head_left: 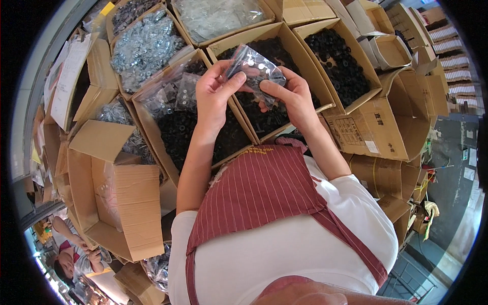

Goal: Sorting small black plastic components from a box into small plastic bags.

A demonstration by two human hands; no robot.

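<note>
A small clear zip bag with a few white round pieces and some dark ones inside is held up in front of me. My left hand pinches its left side between thumb and fingers. Its right side is gripped by my right hand, the thumb lying over the plastic. Both hands are above an open carton of black parts. Left of it, a carton holds more filled zip bags on top of loose black pieces.
Black rings fill a carton at the right. Farther back are shiny bluish-clear parts and clear plastic bags in cartons. A tall open carton stands at my left, another at my right. Another person is at the lower left.
</note>
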